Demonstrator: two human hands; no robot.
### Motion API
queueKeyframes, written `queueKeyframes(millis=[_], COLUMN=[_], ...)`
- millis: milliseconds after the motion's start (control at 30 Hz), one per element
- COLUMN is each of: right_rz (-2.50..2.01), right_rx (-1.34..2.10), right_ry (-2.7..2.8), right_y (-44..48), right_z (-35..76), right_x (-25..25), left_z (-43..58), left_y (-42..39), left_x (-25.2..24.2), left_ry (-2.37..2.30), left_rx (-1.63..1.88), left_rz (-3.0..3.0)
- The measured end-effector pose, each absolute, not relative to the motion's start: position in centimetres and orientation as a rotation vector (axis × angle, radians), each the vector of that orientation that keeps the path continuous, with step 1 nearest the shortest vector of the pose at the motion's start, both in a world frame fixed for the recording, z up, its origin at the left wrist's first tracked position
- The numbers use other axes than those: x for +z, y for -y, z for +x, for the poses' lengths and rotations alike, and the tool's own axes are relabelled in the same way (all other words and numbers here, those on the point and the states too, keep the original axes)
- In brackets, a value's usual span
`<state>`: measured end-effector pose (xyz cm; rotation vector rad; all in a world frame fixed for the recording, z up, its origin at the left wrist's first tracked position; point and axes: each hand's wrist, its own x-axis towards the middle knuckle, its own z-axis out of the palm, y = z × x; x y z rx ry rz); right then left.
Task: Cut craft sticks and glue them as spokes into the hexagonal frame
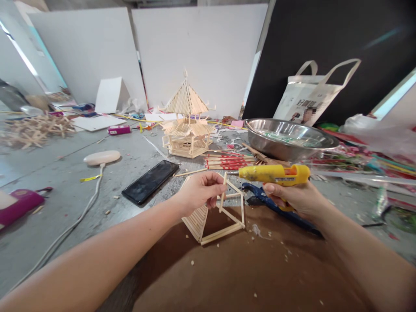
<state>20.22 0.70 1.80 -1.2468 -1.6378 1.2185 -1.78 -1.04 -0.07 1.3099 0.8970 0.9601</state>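
Observation:
Between the thumb and fingers of my left hand is a short wooden stick, held nearly upright. My right hand grips a yellow glue gun, its metal nozzle pointing left close to the top of the stick. Below my left hand a partly built stick frame rests on a brown board. One side of the frame is covered with a row of sticks; the other visible sides are open outlines. My left hand hides part of it. Blue-handled pliers lie beneath my right hand.
A finished-looking stick pagoda stands behind. Left lie a black phone, a white corded device and a purple tool. Red-marked sticks, a steel basin and a tote bag are at right.

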Motion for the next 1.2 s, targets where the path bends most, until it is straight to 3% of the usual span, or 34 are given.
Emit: queueKeyframes(millis=[167,433,733,933,1200], right_rz=[-1.206,-1.257,-1.457,-1.197,-1.145], right_rx=[1.180,0.798,0.841,1.094,1.095], right_ry=[1.621,1.362,1.095,1.274,1.607], right_y=[-0.4,-3.2,-5.6,-3.6,0.0], right_z=[20.3,23.4,28.3,26.1,20.6], right_x=[2.2,3.5,1.6,3.2,3.5], left_z=[-1.9,-2.3,-2.4,-2.6,-3.3], left_y=[0.9,0.5,0.7,0.2,-0.6], left_x=[0.1,0.2,0.9,0.4,0.0], left_ry=[-0.946,-1.027,-1.039,-0.954,-0.938], left_rx=[0.970,0.949,0.621,0.791,0.944], left_rz=[1.310,1.399,1.635,1.235,1.070])
